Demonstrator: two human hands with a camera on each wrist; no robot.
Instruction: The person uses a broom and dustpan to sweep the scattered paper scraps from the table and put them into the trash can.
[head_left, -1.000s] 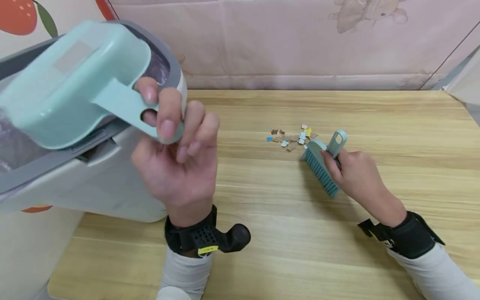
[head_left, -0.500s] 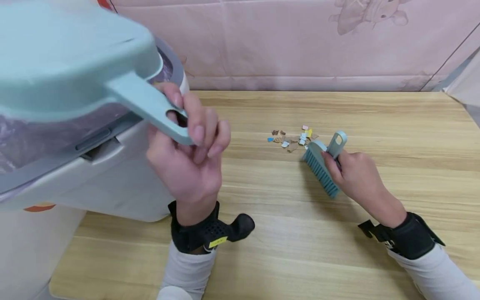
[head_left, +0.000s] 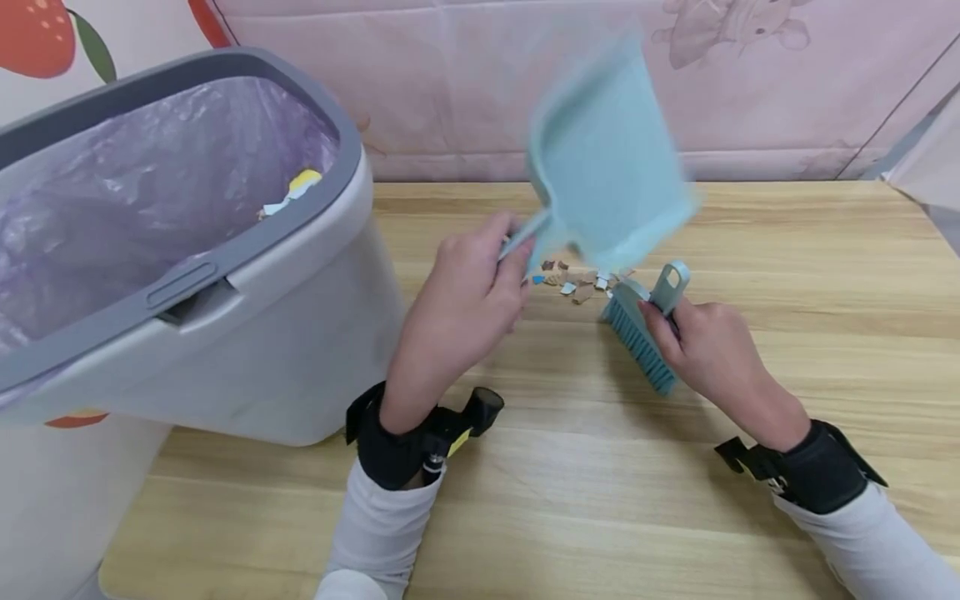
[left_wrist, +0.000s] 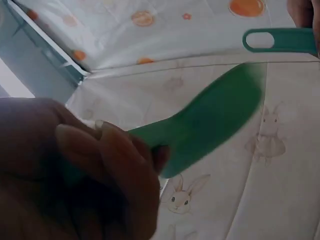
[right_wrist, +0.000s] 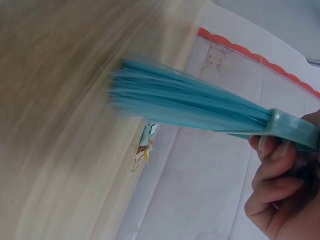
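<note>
Dustpan [head_left: 607, 179], gripped by left hand [head_left: 468, 287], swings above the paper scraps [head_left: 581, 279]; right hand [head_left: 701, 346] holds the brush [head_left: 637, 333] beside them; next, sweeping calls for the pan set down flat

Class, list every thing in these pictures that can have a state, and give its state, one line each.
Dustpan: lifted above the table, gripped by the left hand.
Brush: bristles on the table, gripped by the right hand.
Bin: open, lined with a bag, a few scraps inside.
Paper scraps: in a small pile on the table.
</note>
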